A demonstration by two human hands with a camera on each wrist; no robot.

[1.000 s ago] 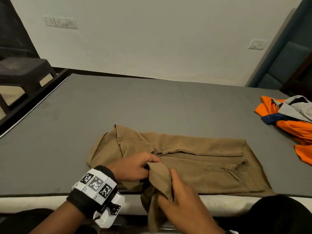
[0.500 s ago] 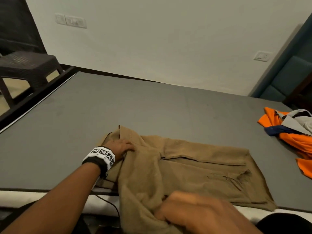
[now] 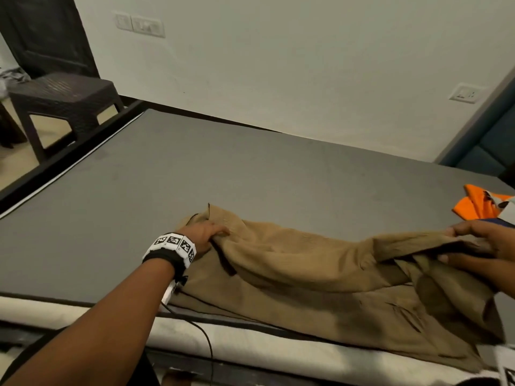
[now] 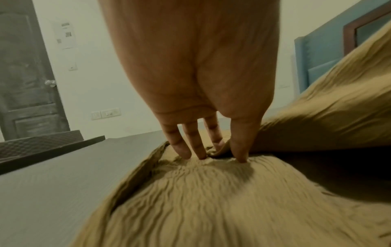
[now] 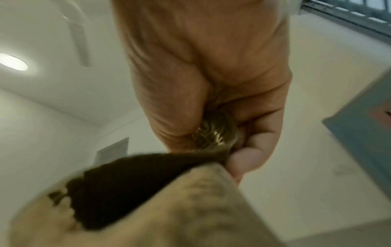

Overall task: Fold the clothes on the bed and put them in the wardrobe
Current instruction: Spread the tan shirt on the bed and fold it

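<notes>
On bed (image 3: 195, 168), right hand (image 3: 485, 243) now lifting brown garment (image 3: 306, 263) rightward

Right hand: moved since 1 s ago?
Yes. The right hand, gripping the tan garment, has swung from beside the left hand rightward along the bed, toward the orange clothes.

crinkled matt tan cloth garment (image 3: 306, 263), smooth matt grey bed cover (image 3: 195, 174), woven-textured dark plastic chair (image 3: 61, 93)

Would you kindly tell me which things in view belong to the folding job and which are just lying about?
Part of the job:
tan garment, pressed by the left hand, gripped by the right hand
orange clothes, waiting
bed

Just lying about:
dark chair
wall switches
wall socket
</notes>
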